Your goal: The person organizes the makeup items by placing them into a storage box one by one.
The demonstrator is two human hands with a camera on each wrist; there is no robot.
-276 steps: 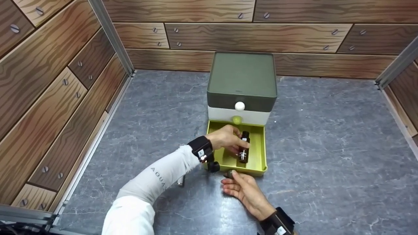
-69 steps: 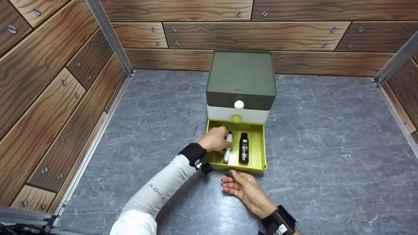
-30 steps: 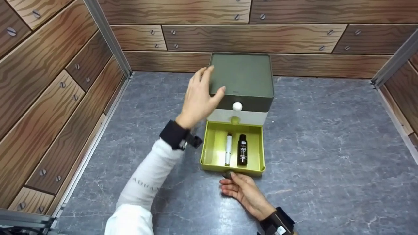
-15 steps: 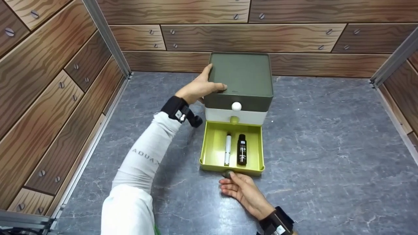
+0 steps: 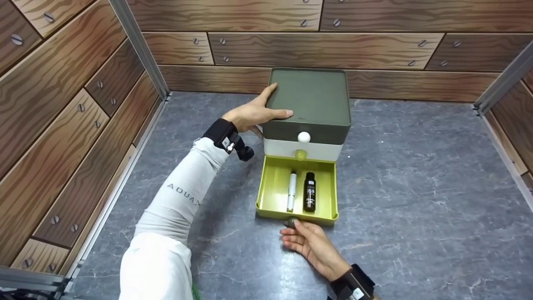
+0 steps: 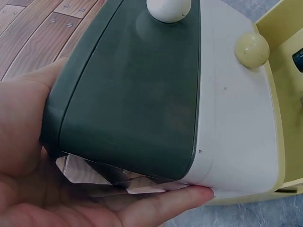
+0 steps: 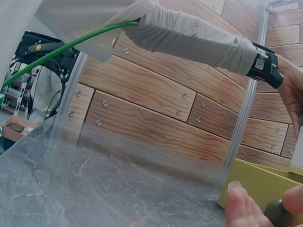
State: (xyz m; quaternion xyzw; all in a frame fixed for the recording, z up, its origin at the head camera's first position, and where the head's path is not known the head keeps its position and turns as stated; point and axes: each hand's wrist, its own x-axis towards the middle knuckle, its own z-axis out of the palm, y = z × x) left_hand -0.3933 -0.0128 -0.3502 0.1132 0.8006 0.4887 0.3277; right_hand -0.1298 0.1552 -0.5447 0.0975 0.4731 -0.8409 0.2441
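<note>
A small drawer cabinet (image 5: 308, 96) has a dark green top tier, a white middle tier and a yellow-green bottom drawer (image 5: 275, 183) pulled out. My left hand (image 5: 254, 112) rests on the cabinet's left side, thumb on the top near the front edge. In the left wrist view, an extended finger (image 6: 165, 205) lies along that side. My right hand (image 5: 314, 246) pinches the drawer's dark round knob (image 7: 278, 213) between thumb and fingers. Inside the drawer lie a small black bottle (image 5: 309, 192) with white print and a slim white pen-shaped stick (image 5: 291, 189) with a dark end.
The upper tiers have a white knob (image 5: 304, 137) and a green knob (image 5: 300, 154) above the drawer. The cabinet stands on a grey marbled surface (image 5: 416, 187), near a wood-patterned back wall (image 5: 325, 50). Another such wall (image 5: 83, 137) closes the left.
My left hand set down the black bottle, then the white stick in the drawer. It has since risen to the cabinet's left side. My right hand has stayed at the knob.
</note>
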